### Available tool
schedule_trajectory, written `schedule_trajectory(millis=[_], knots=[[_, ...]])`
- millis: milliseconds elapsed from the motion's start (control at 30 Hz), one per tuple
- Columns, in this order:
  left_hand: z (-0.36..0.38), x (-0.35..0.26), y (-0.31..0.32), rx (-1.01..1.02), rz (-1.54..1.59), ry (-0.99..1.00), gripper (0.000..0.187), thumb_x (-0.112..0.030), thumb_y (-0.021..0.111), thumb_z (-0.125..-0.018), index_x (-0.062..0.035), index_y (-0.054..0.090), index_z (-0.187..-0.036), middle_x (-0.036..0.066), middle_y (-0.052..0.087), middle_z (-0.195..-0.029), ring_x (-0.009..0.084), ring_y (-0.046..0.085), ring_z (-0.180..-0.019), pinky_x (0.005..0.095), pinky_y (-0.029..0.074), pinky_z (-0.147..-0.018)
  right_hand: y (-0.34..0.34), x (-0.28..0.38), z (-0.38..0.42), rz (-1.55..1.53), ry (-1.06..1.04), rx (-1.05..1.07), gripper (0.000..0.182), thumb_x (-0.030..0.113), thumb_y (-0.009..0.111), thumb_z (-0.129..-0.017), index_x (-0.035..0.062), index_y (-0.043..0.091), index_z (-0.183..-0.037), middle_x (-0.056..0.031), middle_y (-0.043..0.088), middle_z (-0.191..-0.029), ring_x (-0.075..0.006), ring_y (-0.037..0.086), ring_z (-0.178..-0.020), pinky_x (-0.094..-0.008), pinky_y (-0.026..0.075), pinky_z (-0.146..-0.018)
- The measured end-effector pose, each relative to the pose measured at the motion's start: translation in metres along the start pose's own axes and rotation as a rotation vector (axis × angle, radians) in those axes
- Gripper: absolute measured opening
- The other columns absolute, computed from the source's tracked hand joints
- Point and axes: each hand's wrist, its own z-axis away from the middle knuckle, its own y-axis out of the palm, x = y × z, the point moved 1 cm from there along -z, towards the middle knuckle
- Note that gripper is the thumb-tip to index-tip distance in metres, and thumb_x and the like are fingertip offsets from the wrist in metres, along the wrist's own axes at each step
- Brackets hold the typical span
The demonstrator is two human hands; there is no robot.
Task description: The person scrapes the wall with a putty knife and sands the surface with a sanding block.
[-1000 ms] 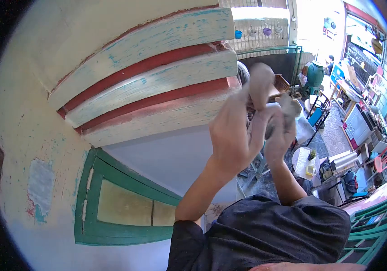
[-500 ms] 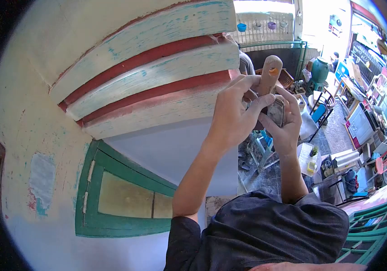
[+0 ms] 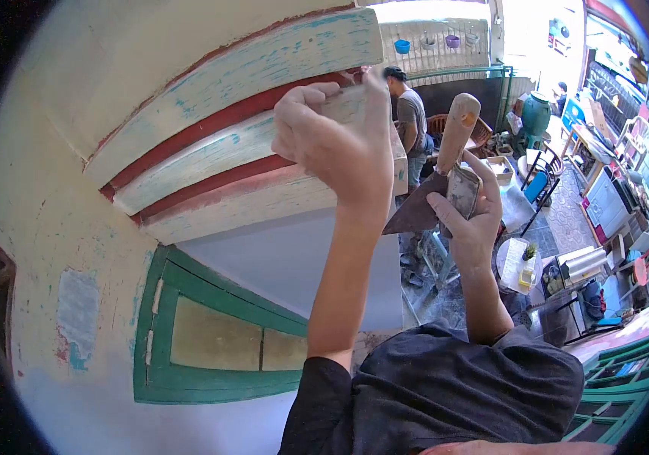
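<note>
left hand now off the trowel, loosely fisted against the moulding | right hand alone grasps trowel | wall work resumes, likely

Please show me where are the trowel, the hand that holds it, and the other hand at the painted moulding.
trowel (image 3: 457,125): head view, on its wooden handle.
right hand (image 3: 470,216): head view, on the palm below the fingers.
left hand (image 3: 336,152): head view, on the back of the hand.
moulding (image 3: 226,117): head view, on a red band.
</note>
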Motion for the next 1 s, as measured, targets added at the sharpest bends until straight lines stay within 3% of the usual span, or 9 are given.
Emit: schedule_trajectory(millis=[33, 267, 433, 567, 633, 733, 933, 1000], knots=[[0.001, 0.002, 0.006, 0.051, -0.007, -0.028, 0.075, -0.042, 0.093, -0.073, -0.0034, 0.042, -0.113, 0.006, 0.060, -0.099, 0.0253, 0.055, -0.098, 0.0526, 0.029, -0.096, -0.002, -0.001, 0.001, 0.002, 0.001, -0.001, 0.074, -0.009, 0.080, -0.080, 0.0010, 0.048, -0.146, -0.0158, 0.065, -0.128, -0.0191, 0.068, -0.111, -0.0303, 0.057, -0.094], [0.001, -0.015, 0.015, 0.009, -0.141, -0.071, 0.082, -0.043, 0.094, -0.071, 0.0003, 0.042, -0.117, 0.009, 0.063, -0.099, 0.0292, 0.056, -0.107, 0.0548, 0.030, -0.093, -0.010, 0.006, 0.004, 0.056, 0.003, -0.042, 0.073, -0.008, 0.080, -0.080, 0.0008, 0.048, -0.144, -0.0163, 0.065, -0.126, -0.0195, 0.069, -0.109, -0.0299, 0.058, -0.092], [0.001, -0.016, 0.015, 0.021, -0.052, -0.194, 0.079, -0.031, 0.092, -0.077, 0.0053, 0.041, -0.124, 0.012, 0.072, -0.101, 0.0302, 0.059, -0.119, 0.0571, 0.033, -0.098, -0.015, 0.009, 0.005, 0.105, -0.018, -0.056, 0.072, -0.008, 0.080, -0.079, 0.0005, 0.048, -0.144, -0.0169, 0.065, -0.126, -0.0198, 0.070, -0.108, -0.0301, 0.059, -0.091], [-0.003, -0.019, 0.010, 0.011, -0.107, -0.213, 0.076, -0.026, 0.089, -0.081, 0.0082, 0.041, -0.129, 0.011, 0.077, -0.097, 0.0265, 0.067, -0.111, 0.0551, 0.034, -0.104, -0.019, 0.013, 0.007, 0.105, -0.031, -0.055, 0.072, -0.008, 0.079, -0.080, 0.0006, 0.048, -0.144, -0.0174, 0.065, -0.125, -0.0190, 0.070, -0.106, -0.0288, 0.060, -0.089], [-0.002, -0.016, 0.012, 0.010, -0.094, -0.170, 0.075, -0.024, 0.087, -0.083, 0.0098, 0.042, -0.132, 0.010, 0.079, -0.087, 0.0236, 0.073, -0.098, 0.0542, 0.034, -0.104, -0.019, 0.014, 0.008, 0.085, -0.028, -0.057, 0.072, -0.008, 0.080, -0.081, 0.0007, 0.048, -0.144, -0.0175, 0.065, -0.125, -0.0187, 0.070, -0.106, -0.0283, 0.060, -0.089], [-0.002, -0.017, 0.011, 0.027, -0.040, -0.224, 0.070, -0.024, 0.086, -0.086, 0.0080, 0.044, -0.132, 0.010, 0.079, -0.080, 0.0220, 0.075, -0.093, 0.0536, 0.032, -0.104, -0.020, 0.014, 0.009, 0.134, -0.013, -0.068, 0.072, -0.008, 0.080, -0.081, 0.0008, 0.048, -0.145, -0.0179, 0.065, -0.125, -0.0184, 0.070, -0.106, -0.0276, 0.060, -0.087], [-0.004, -0.011, 0.006, 0.017, 0.075, -0.292, 0.054, -0.017, 0.079, -0.092, 0.0022, 0.046, -0.129, 0.011, 0.079, -0.083, 0.0227, 0.075, -0.096, 0.0518, 0.025, -0.110, -0.019, 0.011, 0.012, 0.110, -0.024, -0.056, 0.072, -0.006, 0.081, -0.081, 0.0020, 0.049, -0.145, -0.0176, 0.065, -0.125, -0.0185, 0.070, -0.106, -0.0277, 0.060, -0.087], [-0.005, -0.009, -0.001, 0.027, 0.044, -0.296, 0.050, -0.016, 0.077, -0.093, 0.0017, 0.046, -0.128, 0.011, 0.079, -0.086, 0.0232, 0.074, -0.095, 0.0499, 0.031, -0.107, -0.019, 0.010, 0.012, 0.113, -0.025, -0.050, 0.071, -0.005, 0.081, -0.081, 0.0025, 0.049, -0.144, -0.0177, 0.065, -0.126, -0.0190, 0.070, -0.107, -0.0279, 0.060, -0.088]])
